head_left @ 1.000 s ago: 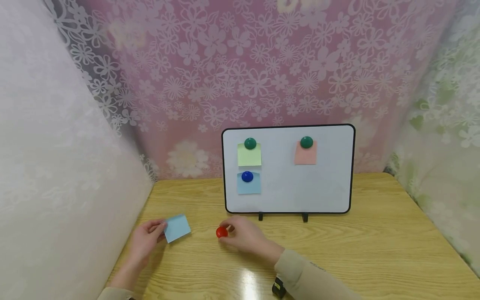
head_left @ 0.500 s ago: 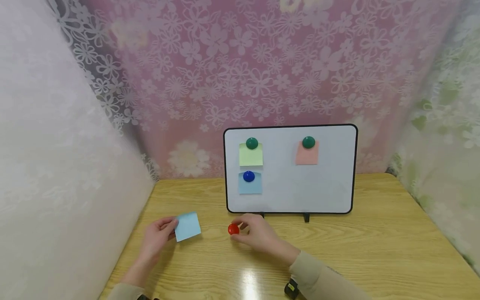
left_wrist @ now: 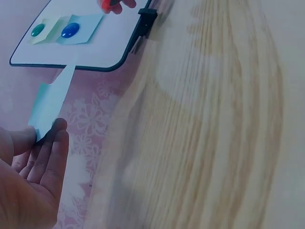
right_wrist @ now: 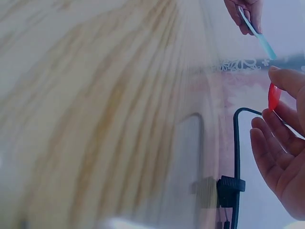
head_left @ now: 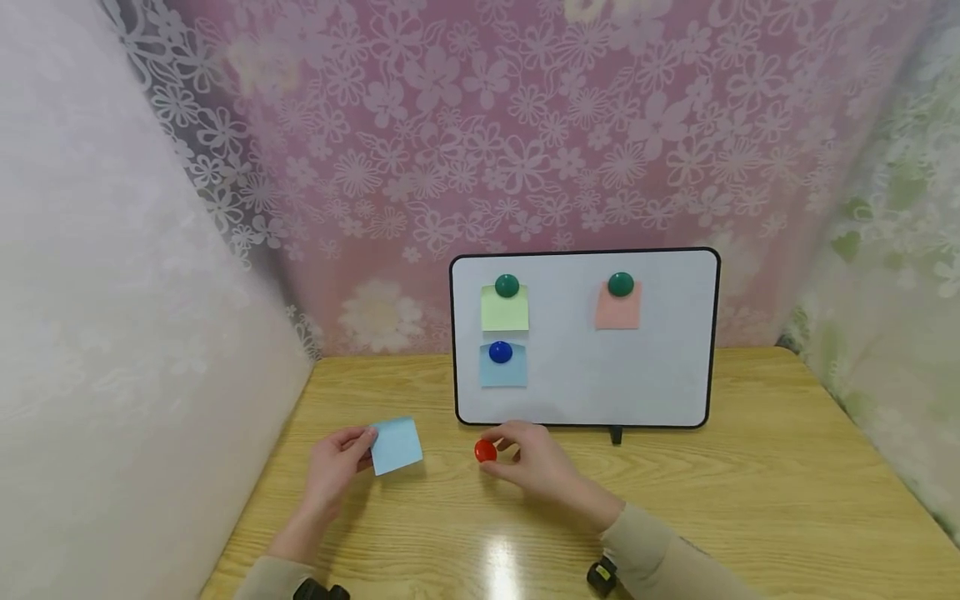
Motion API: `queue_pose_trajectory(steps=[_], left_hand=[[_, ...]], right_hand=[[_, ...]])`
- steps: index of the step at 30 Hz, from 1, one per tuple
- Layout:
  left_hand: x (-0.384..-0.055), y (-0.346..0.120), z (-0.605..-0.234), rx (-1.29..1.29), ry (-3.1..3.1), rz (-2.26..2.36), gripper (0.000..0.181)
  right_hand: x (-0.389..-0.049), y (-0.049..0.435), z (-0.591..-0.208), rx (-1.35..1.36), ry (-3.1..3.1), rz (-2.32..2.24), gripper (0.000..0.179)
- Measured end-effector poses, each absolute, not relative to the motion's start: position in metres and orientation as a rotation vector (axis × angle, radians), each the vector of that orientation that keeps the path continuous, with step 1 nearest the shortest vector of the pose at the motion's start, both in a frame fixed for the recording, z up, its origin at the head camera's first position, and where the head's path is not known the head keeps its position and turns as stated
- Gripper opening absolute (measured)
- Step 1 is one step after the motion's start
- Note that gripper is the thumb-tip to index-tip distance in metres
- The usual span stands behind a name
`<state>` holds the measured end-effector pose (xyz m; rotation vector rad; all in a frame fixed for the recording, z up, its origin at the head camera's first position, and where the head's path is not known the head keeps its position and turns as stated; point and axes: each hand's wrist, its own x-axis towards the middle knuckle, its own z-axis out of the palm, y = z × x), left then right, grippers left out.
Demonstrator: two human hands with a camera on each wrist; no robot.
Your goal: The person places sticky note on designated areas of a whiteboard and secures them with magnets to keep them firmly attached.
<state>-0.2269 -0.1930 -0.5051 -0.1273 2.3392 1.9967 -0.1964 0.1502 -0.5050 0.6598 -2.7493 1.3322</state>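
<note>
My left hand [head_left: 335, 467] pinches a light blue sticky note [head_left: 397, 446] by its left edge, over the table left of the whiteboard. In the left wrist view the note [left_wrist: 50, 100] is seen nearly edge-on between thumb and fingers. Between the thumb and fingers of my right hand [head_left: 536, 462] is a round red magnet [head_left: 485, 451], in front of the whiteboard's lower left. The right wrist view shows the red magnet [right_wrist: 274, 97] held at its rims. The whiteboard [head_left: 570, 367] stands upright, bearing a green note [head_left: 505, 315], a blue note [head_left: 503, 375] and a pink note [head_left: 618, 312].
Green magnets hold the green note and the pink note; a blue magnet [head_left: 500, 352] holds the blue one. A black foot [head_left: 616, 435] props the board on the wooden table [head_left: 780, 467]. Flowered cloth [head_left: 525, 150] hangs behind and at the sides.
Both hands have moved right and slightly toward the whiteboard, the left with the blue sticky note and the right with the red magnet. The notes on the board stay in place.
</note>
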Motion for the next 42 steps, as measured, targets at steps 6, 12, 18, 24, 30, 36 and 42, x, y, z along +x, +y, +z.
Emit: queue_pose_trajectory(steps=[6,12,18,24,30,36,42], left_hand=[[-0.226,-0.180,-0.507,-0.124,2.292,2.024,0.037],[-0.227,-0.166,-0.511,-0.083,2.272,2.046,0.034],[-0.227,-0.150,-0.510,-0.051,2.228,2.055,0.031],[-0.226,-0.135,-0.507,0.004,2.204,2.049,0.029],[-0.226,-0.120,-0.511,0.042,2.159,2.060,0.028],[-0.224,-0.102,-0.514,0.108,2.130,2.050,0.030],[-0.220,-0.079,-0.511,0.156,2.065,2.044,0.030]], right_hand=[[-0.190,0.161,-0.506,0.641,-2.729,1.365,0.035],[-0.187,0.174,-0.506,0.641,-2.703,1.366,0.037],[-0.183,0.188,-0.505,0.626,-2.674,1.346,0.036],[-0.181,0.203,-0.501,0.576,-2.616,1.374,0.034],[-0.181,0.220,-0.502,0.458,-2.632,1.366,0.035],[-0.181,0.236,-0.501,0.410,-2.639,1.351,0.036],[-0.181,0.247,-0.499,0.383,-2.608,1.323,0.037]])
